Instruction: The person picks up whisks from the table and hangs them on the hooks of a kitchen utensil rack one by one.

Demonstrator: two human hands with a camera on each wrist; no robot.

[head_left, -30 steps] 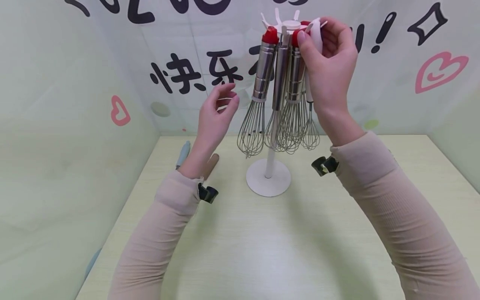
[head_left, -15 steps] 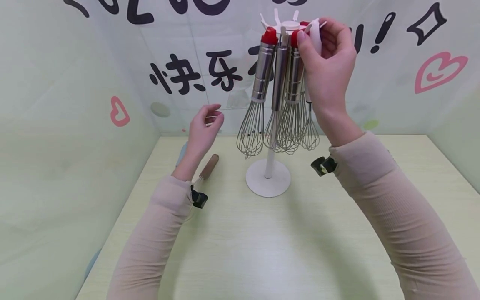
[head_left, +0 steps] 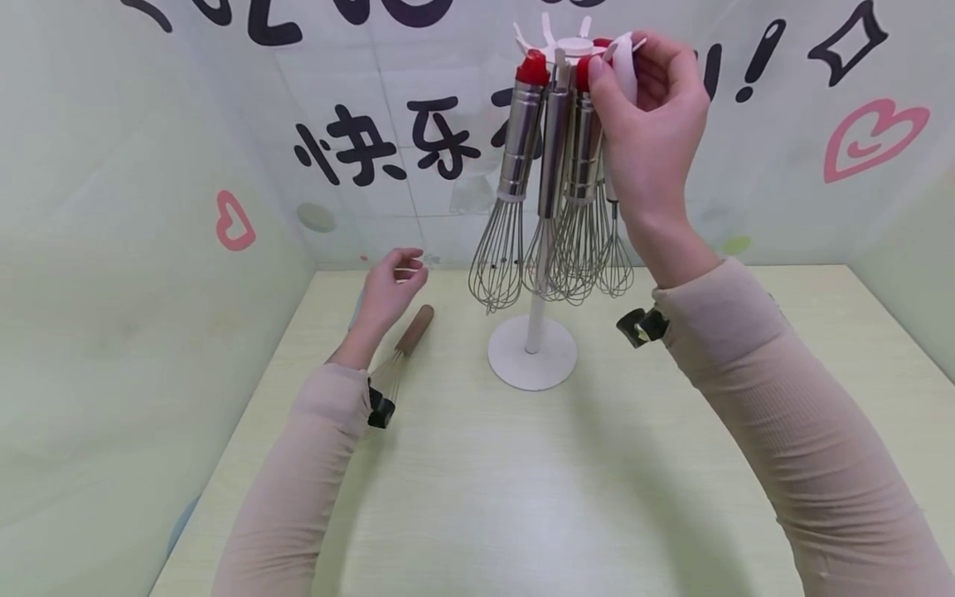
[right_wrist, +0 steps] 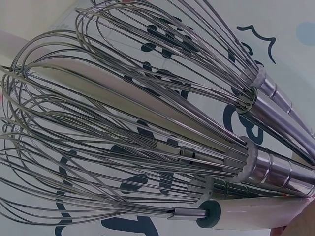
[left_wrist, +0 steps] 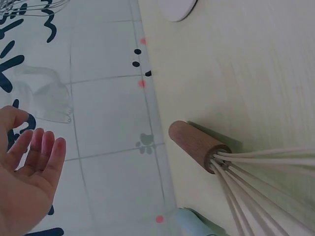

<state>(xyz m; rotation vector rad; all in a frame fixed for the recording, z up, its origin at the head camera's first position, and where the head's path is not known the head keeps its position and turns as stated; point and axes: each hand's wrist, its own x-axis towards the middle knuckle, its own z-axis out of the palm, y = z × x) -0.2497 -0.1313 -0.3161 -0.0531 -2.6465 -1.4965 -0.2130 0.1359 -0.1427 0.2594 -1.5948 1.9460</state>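
Observation:
My right hand [head_left: 660,137] is raised to the top of a white rotating stand [head_left: 576,46], gripping the white handle [head_left: 625,70] of a small whisk. In the right wrist view that white-handled whisk [right_wrist: 258,212] hangs below several steel whisks, with a bit of my hand [right_wrist: 302,223] at the corner. Metal-handled whisks with red ends [head_left: 520,137] hang beside it. My left hand [head_left: 391,290] is empty, fingers loosely bent, in the air toward the back left. Near it lies a whisk with a brown wooden handle [left_wrist: 199,145], its wires partly behind my wrist.
The stand's round white base [head_left: 515,373] rests on the pale table [head_left: 537,489]. A light blue handle [left_wrist: 194,223] lies left of the wooden one, mostly hidden by my left hand in the head view. A printed cloth [head_left: 448,203] hangs behind the table.
My left hand has moved down and left, away from the hanging whisks, uncovering more of the wooden-handled whisk. My right hand has stayed at the top of the stand.

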